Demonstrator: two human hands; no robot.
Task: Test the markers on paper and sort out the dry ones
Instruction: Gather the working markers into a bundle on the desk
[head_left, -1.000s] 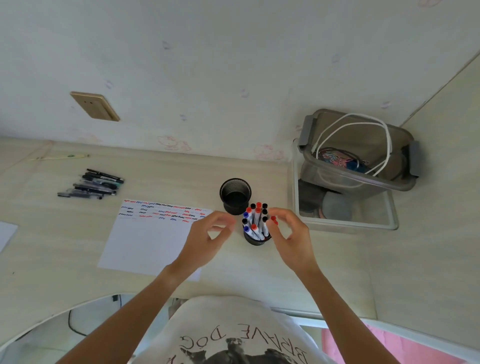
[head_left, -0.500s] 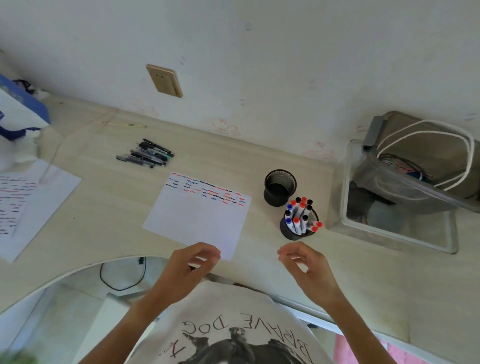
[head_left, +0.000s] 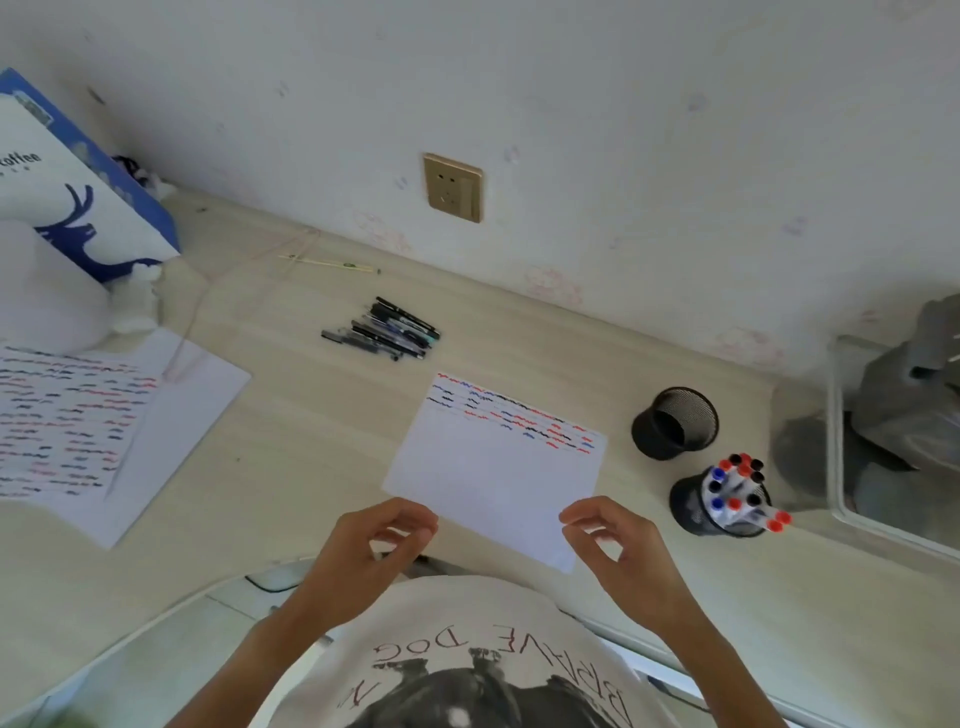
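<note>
Near the front edge of the pale surface (head_left: 291, 415) lies a white sheet (head_left: 493, 478), its far end covered in short red, blue and black strokes, the rest blank. Both hands hover over its near edge: the left hand (head_left: 374, 545) by the near left corner, fingers loosely curled with thumb and forefinger close together, grasping nothing; the right hand (head_left: 618, 540) by the near right corner, likewise loosely curled and empty. Whether the fingertips touch the sheet cannot be told. To the right of the sheet stand two black mesh cups: the nearer cup (head_left: 691, 506) holds markers (head_left: 740, 493) with red, blue and black caps, leaning to the right; the farther cup (head_left: 674, 422) shows only its dark inside. Beyond the sheet, toward the wall, lies a heap of dark pens (head_left: 384, 330). At far left lies a second, larger sheet (head_left: 67, 421), filled with the same coloured strokes. Behind it stands a blue and white bag (head_left: 78, 202) with a deer figure. A brass-coloured socket (head_left: 453, 187) sits on the wall. At the right edge a clear bin (head_left: 841, 467) holds grey things, blurred.
</note>
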